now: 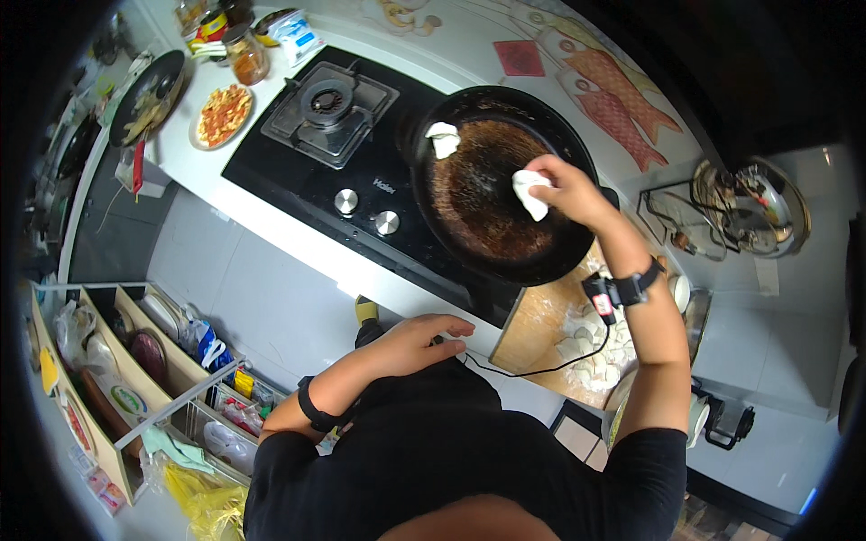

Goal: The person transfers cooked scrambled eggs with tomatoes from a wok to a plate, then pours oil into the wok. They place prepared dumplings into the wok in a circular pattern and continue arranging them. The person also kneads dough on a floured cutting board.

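My right hand [565,189] holds a soft white piece of dough [531,195], shaped like a dumpling, over the right side of a large black wok [487,260]. A second white dough piece [444,140] lies at the wok's upper left, against the sloping wall. The wok's inner surface is browned and dark in the middle. My left hand [426,341] holds nothing and hovers before my body near the counter's front edge, thumb apart from the fingers. Below my right forearm, a floured wooden board [534,318] carries several white dumplings [595,351], partly hidden by the arm.
The wok stands on the right of a black Haier gas hob [291,176]; the left burner [327,103] is bare. A plate of red and yellow food [222,116], a glass jar [245,57] and a frying pan [147,98] stand left. An open drawer [162,399] juts out. A cable [541,372] hangs from my right wrist.
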`<action>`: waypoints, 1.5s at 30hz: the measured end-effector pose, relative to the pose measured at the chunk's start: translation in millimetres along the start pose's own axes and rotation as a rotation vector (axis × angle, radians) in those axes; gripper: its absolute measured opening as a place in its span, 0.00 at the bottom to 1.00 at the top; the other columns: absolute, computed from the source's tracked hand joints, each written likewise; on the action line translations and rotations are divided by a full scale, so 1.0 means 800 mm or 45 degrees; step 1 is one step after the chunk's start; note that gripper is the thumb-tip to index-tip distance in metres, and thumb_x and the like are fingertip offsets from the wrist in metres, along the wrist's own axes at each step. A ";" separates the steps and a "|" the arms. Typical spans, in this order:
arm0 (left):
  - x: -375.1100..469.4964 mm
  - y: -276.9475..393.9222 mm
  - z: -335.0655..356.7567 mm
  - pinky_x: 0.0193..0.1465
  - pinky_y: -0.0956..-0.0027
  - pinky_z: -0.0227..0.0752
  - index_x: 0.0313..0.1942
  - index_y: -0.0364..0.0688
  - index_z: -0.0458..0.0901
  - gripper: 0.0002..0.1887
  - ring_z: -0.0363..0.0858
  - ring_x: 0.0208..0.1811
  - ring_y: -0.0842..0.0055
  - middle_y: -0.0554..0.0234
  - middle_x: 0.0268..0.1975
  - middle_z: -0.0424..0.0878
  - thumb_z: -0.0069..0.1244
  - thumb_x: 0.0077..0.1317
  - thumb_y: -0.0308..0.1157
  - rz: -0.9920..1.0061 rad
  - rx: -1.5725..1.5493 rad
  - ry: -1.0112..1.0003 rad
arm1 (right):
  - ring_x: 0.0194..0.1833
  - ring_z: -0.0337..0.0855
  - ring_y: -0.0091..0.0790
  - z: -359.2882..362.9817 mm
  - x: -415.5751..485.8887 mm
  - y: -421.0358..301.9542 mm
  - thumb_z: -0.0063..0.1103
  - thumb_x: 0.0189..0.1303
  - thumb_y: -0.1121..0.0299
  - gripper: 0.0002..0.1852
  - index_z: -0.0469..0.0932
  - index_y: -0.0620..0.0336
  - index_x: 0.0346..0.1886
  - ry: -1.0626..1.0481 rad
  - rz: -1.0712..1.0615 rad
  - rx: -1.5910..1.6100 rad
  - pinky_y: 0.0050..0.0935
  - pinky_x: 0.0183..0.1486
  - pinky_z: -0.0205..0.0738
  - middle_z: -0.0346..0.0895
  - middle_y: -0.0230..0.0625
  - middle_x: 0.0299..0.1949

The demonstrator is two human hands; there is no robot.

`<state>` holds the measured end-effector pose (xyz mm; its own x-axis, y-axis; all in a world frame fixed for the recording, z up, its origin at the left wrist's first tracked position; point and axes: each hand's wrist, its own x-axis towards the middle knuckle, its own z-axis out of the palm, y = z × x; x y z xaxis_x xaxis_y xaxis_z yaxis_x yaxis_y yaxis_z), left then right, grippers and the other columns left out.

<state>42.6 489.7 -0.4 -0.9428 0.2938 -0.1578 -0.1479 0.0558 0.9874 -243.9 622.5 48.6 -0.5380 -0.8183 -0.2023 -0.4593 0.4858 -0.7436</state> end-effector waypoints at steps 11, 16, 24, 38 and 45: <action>-0.057 -0.051 -0.050 0.48 0.69 0.66 0.48 0.41 0.72 0.17 0.74 0.47 0.70 0.60 0.45 0.77 0.44 0.62 0.39 0.011 -0.116 0.276 | 0.39 0.74 0.48 0.068 0.091 0.024 0.46 0.50 0.73 0.10 0.69 0.53 0.38 -0.094 -0.169 -1.220 0.40 0.39 0.70 0.70 0.43 0.34; -0.058 -0.062 -0.056 0.49 0.69 0.65 0.48 0.41 0.72 0.17 0.73 0.47 0.69 0.60 0.44 0.77 0.44 0.62 0.39 0.027 -0.186 0.257 | 0.37 0.75 0.51 0.064 0.093 0.035 0.46 0.49 0.74 0.08 0.69 0.56 0.36 -0.111 -0.027 -1.179 0.42 0.39 0.70 0.70 0.46 0.33; -0.059 -0.065 -0.057 0.48 0.69 0.65 0.48 0.42 0.72 0.16 0.74 0.47 0.68 0.59 0.44 0.77 0.44 0.62 0.39 0.048 -0.191 0.259 | 0.35 0.75 0.46 0.097 0.103 0.019 0.55 0.45 0.76 0.11 0.70 0.59 0.34 -0.030 -0.134 -0.916 0.38 0.38 0.70 0.71 0.45 0.33; -0.071 -0.071 -0.055 0.47 0.70 0.66 0.48 0.41 0.71 0.16 0.74 0.46 0.69 0.57 0.45 0.76 0.44 0.62 0.38 0.028 -0.205 0.299 | 0.37 0.74 0.50 0.125 0.140 0.009 0.52 0.46 0.76 0.11 0.70 0.57 0.37 0.321 -0.285 -0.733 0.40 0.40 0.69 0.72 0.46 0.34; -0.066 -0.057 -0.058 0.50 0.71 0.64 0.48 0.40 0.72 0.16 0.73 0.47 0.71 0.58 0.45 0.76 0.45 0.62 0.35 -0.024 -0.211 0.254 | 0.35 0.76 0.48 0.114 0.141 -0.015 0.55 0.46 0.75 0.12 0.69 0.57 0.37 0.206 -0.218 -0.665 0.38 0.38 0.70 0.74 0.45 0.30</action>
<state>84.9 427.4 -37.1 -0.9772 0.0995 -0.1876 -0.1977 -0.1026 0.9749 -234.8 496.1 -23.0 -0.5077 -0.8612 0.0245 -0.8156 0.4713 -0.3356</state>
